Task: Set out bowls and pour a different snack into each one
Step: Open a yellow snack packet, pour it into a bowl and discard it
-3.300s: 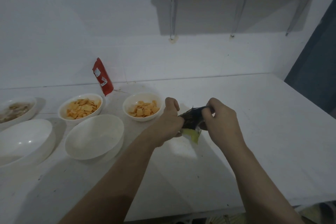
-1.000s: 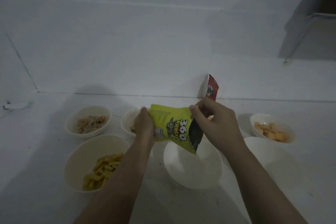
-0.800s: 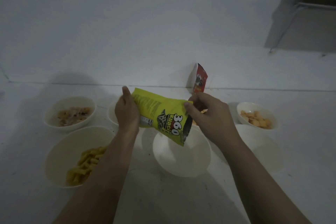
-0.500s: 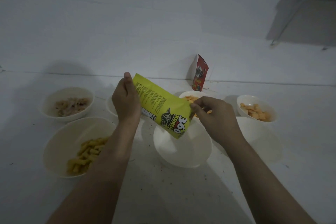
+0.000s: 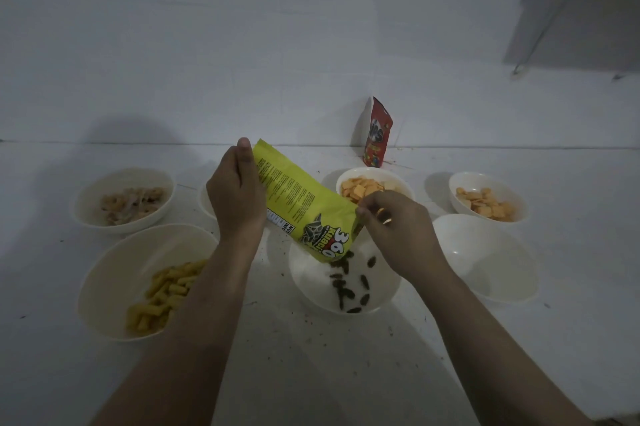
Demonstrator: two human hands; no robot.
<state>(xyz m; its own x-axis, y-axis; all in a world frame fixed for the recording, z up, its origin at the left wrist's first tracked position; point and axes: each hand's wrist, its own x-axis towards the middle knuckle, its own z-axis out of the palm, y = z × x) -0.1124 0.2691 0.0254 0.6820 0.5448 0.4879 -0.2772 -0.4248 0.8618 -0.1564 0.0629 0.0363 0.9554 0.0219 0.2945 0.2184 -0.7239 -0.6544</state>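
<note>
A yellow snack bag (image 5: pixel 298 204) is tilted mouth-down over a white bowl (image 5: pixel 384 297) at the centre. My left hand (image 5: pixel 237 197) grips the bag's raised bottom end. My right hand (image 5: pixel 398 228) pinches the bag's open mouth. Dark seeds (image 5: pixel 346 282) are dropping out and lie scattered inside that bowl. To the right stands an empty white bowl (image 5: pixel 491 263).
A large bowl of yellow sticks (image 5: pixel 104 287) sits at the left, a bowl of pale brown snack (image 5: pixel 86 204) behind it. Two bowls of orange crackers (image 5: pixel 401 180) (image 5: pixel 488 202) stand at the back. A red bag (image 5: pixel 377 133) leans on the wall. Crumbs dot the white table (image 5: pixel 329 356).
The bag has tipped steeper, its bottom end raised by my left hand. Dark seeds have begun falling into the centre bowl, which was empty half a second ago.
</note>
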